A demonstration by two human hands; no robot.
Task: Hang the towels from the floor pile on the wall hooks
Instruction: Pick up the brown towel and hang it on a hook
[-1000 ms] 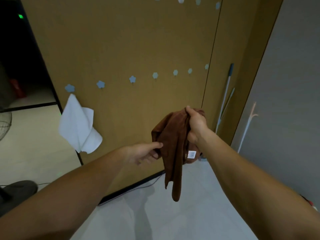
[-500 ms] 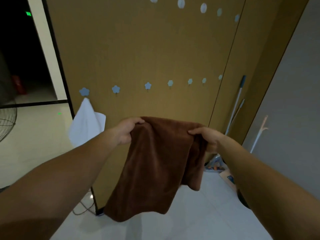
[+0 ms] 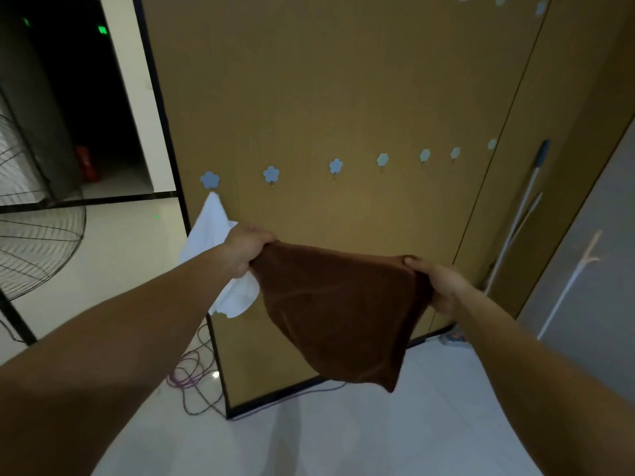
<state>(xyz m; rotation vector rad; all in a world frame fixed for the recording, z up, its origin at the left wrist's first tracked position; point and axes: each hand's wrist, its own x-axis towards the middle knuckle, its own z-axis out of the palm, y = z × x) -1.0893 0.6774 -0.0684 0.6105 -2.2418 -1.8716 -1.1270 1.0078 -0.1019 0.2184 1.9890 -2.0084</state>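
I hold a brown towel [image 3: 340, 310] stretched out in front of the tan wall panel [image 3: 326, 80]. My left hand [image 3: 245, 250] grips its left top corner and my right hand [image 3: 438, 281] grips its right top corner; the cloth hangs down between them to a point. A row of several blue flower-shaped hooks crosses the panel above the towel. A white towel [image 3: 211, 231] hangs on the leftmost hook [image 3: 209, 180], partly behind my left hand. The hook beside it [image 3: 271, 174] is bare. No floor pile is in view.
A standing fan [image 3: 37, 214] is at the left, in front of a dark doorway. Loose cables [image 3: 192, 376] lie on the floor at the panel's left edge. A mop handle [image 3: 519, 214] leans in the right corner beside a grey wall.
The towel hung bunched from my right hand a second ago; now both hands hold it spread wide by its top edge. My view has shifted right and closer to the panel.
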